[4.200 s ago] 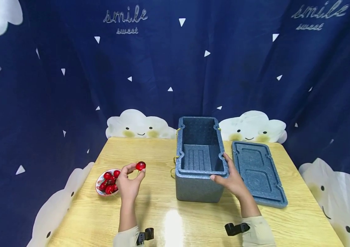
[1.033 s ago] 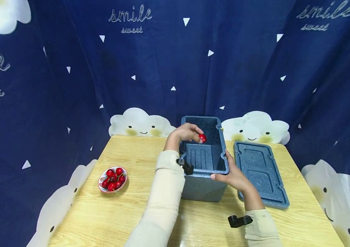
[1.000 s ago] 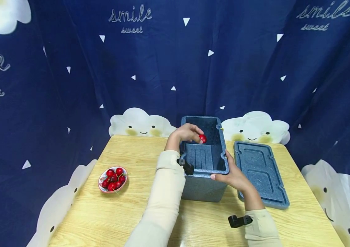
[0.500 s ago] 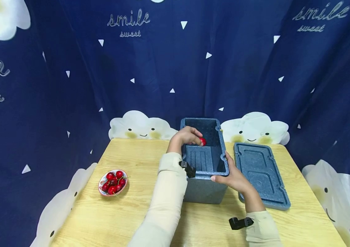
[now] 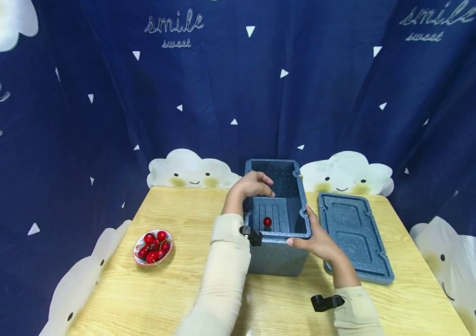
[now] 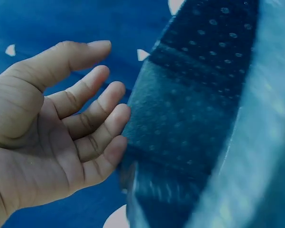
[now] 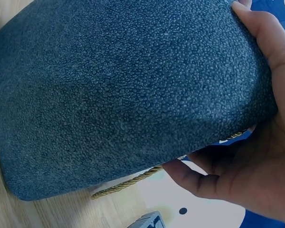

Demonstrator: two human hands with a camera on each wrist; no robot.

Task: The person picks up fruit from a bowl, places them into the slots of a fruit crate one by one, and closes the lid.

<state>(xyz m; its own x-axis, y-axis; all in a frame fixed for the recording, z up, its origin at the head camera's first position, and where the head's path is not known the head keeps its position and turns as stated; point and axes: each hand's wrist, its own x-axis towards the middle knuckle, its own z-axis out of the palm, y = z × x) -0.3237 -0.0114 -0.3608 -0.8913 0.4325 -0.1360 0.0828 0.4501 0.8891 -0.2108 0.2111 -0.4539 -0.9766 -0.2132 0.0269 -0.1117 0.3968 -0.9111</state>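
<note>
My left hand is over the left side of a blue-grey foam box, its fingers apart. In the left wrist view the left hand is relaxed, palm showing, with nothing in it, beside the box's dotted inner wall. A red cherry is inside the box, above the ribbed floor near the front. My right hand grips the box's front right corner, thumb at the front rim. The right wrist view has that hand bent round the corner of the foam box.
A small patterned bowl of several cherries stands on the left of the wooden table. The matching foam lid lies right of the box. A yellow cord runs along the box's side. A navy curtain hangs behind.
Earlier my left hand carried the cherry from beside the bowl to over the box. It has now let go, and the cherry is down inside. My right hand keeps its hold.
</note>
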